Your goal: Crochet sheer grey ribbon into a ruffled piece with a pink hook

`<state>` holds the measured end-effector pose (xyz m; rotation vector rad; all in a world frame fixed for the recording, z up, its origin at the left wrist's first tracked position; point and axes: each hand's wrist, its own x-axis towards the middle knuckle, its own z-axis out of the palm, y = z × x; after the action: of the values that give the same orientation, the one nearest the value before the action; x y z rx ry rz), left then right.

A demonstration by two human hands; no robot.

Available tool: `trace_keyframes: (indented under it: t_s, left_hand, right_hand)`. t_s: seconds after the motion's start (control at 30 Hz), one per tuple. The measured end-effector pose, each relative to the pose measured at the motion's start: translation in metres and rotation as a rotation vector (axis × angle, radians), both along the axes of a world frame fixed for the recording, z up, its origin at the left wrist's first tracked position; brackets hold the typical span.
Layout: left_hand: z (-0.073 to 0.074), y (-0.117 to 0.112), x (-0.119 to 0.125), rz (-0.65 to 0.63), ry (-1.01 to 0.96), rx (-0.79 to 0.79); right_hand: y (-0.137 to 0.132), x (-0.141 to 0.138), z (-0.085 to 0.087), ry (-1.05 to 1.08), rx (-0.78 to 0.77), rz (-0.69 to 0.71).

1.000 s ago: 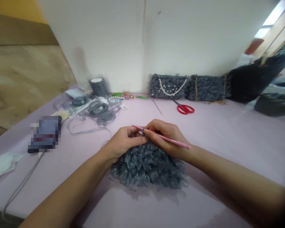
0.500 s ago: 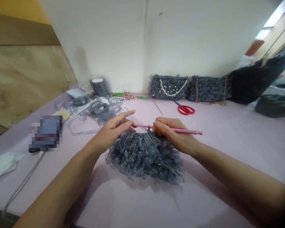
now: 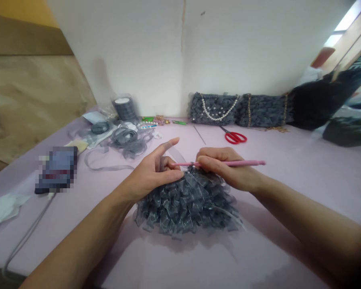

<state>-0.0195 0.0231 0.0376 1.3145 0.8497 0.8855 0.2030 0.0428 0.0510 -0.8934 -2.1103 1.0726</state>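
A ruffled grey ribbon crochet piece (image 3: 186, 204) lies on the lilac table (image 3: 289, 176) in front of me. My right hand (image 3: 228, 170) is closed round a pink crochet hook (image 3: 228, 163), held level, its tip at the top edge of the piece. My left hand (image 3: 153, 170) pinches the piece's top left edge with thumb and lower fingers, the forefinger stretched up with a sheer ribbon strand (image 3: 177, 152) running over it toward the hook.
Red scissors (image 3: 234, 137) and a thin needle (image 3: 199, 135) lie beyond my hands. Two grey ribbon bags (image 3: 237, 109) stand by the wall. Ribbon spools and loose ribbon (image 3: 126, 136) sit at the back left, a blurred phone (image 3: 58, 168) with cable on the left.
The hook went from slanted to level, drawn to the right. My left forefinger rose with the ribbon strand over it. The piece shifted slightly on the table.
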Motion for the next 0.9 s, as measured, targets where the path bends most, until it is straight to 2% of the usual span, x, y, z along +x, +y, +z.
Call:
trace_keyframes:
  t_s: [0.2,0.33,0.57,0.73,0.9]
  left_hand:
    - [0.0,0.001,-0.003,0.004,0.041,0.036]
    - [0.001,0.002,-0.004,0.059,0.107,0.086]
    - [0.006,-0.001,-0.002,0.144,0.242,0.22]
    - [0.007,-0.001,0.0,0.157,0.246,0.24]
    - [0.006,-0.002,0.001,0.19,0.274,0.271]
  right_hand:
    - [0.003,0.011,0.01,-0.079,0.0,0.122]
    - [0.003,0.014,0.016,-0.152,0.039,0.204]
    - [0.001,0.01,0.014,-0.188,0.138,0.143]
    - [0.0,0.01,0.012,-0.143,0.133,0.117]
    - [-0.001,0.008,0.013,-0.199,0.172,0.104]
